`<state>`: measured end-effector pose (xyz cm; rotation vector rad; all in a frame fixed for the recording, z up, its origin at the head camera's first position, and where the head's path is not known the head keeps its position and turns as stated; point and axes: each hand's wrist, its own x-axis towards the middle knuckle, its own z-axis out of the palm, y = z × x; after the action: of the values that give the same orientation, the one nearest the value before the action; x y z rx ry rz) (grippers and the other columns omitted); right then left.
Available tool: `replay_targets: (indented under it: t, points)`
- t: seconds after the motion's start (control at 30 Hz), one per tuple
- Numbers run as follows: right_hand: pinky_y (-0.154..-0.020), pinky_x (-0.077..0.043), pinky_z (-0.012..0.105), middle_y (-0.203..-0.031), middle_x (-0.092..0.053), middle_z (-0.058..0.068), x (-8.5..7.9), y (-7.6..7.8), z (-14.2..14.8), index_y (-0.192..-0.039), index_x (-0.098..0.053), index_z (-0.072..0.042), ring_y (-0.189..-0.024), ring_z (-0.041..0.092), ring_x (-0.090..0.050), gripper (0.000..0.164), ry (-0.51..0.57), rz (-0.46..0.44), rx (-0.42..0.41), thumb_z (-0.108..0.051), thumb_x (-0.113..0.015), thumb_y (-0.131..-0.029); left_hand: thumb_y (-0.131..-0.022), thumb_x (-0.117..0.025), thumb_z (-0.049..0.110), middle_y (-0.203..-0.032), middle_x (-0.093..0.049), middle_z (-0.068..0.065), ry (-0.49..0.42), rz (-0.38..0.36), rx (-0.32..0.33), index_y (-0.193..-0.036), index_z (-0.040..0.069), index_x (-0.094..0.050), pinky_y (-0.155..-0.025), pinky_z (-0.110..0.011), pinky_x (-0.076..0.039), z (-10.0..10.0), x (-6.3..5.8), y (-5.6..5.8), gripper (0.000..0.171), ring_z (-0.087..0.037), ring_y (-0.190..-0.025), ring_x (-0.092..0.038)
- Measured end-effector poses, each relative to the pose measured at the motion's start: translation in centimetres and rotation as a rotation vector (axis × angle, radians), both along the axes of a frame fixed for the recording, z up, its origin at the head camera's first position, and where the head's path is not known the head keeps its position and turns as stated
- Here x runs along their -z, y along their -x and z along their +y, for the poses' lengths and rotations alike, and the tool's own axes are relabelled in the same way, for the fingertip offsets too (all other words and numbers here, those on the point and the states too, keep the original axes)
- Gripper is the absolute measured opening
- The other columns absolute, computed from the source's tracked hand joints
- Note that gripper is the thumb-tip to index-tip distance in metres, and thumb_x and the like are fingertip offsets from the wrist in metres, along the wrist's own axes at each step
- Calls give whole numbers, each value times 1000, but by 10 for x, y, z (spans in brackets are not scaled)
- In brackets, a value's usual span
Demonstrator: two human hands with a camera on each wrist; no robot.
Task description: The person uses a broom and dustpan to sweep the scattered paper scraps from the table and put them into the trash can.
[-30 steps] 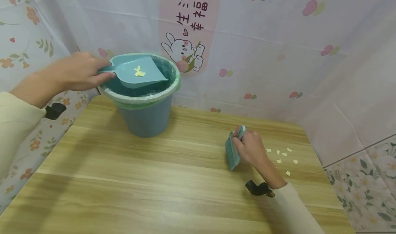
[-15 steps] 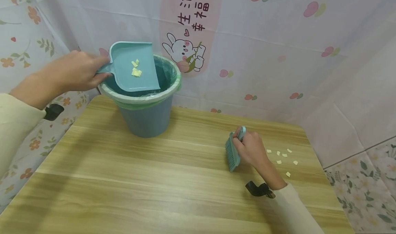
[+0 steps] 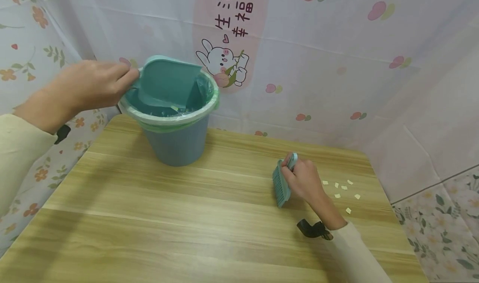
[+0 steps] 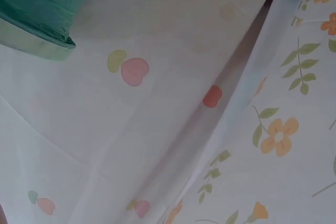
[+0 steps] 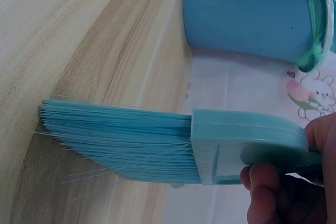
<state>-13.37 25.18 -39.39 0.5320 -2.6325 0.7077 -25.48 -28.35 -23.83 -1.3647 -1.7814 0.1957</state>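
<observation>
My left hand (image 3: 99, 85) grips the handle of a teal dustpan (image 3: 170, 78), which is tipped steeply over the mouth of a blue trash bin (image 3: 177, 143). A green-edged clear liner is folded over the bin's rim. One yellow paper scrap (image 3: 174, 108) shows inside the bin, below the pan. In my right hand (image 3: 304, 177) is a teal hand brush (image 3: 281, 183), held by its handle. Its bristles (image 5: 121, 140) point down at the tabletop in the right wrist view. Only the bin's rim and liner show in the left wrist view; the dustpan is out of it.
Several yellow paper scraps (image 3: 337, 195) lie scattered on the wooden table (image 3: 187, 225), to the right of my right hand. A printed curtain (image 3: 329, 67) hangs behind the table, and flowered cloth (image 3: 41, 166) covers the left side.
My left hand has turned the dustpan from nearly level to steeply tilted, and the yellow scraps have slid off it into the bin. The right hand and brush stay put.
</observation>
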Motion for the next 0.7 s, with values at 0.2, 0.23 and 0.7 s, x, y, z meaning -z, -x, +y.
replay_targets:
  t: [0.2, 0.23, 0.7]
  points:
    - [-49, -29, 29, -57, -46, -8, 0, 0, 0, -96, -71, -2, -50, 6, -27, 14, 1, -17, 8, -2, -57, -100, -107, -40, -19, -77, -53, -27, -50, 52, 42, -102, -13, -50, -39, -41, -39, 5, 0, -3, 12, -30, -48, -42]
    - [-49, -29, 29, -57, -46, -8, 0, 0, 0, -96, -71, -2, -50, 6, -27, 14, 1, -17, 8, -2, -57, -100, -107, -40, -19, -77, -54, -27, -51, 52, 42, -102, -13, -50, -39, -41, -40, 5, 0, -3, 13, -30, -48, -43]
    - [-50, -31, 31, -58, -48, -7, -1, 0, -1, -96, -72, -3, -50, 8, -31, 14, -3, -22, 14, -4, -58, -99, -121, -23, 46, -78, -61, -31, -80, -178, -136, -113, -18, -55, -39, -53, -47, -9, 8, -4, 73, -33, -45, -51]
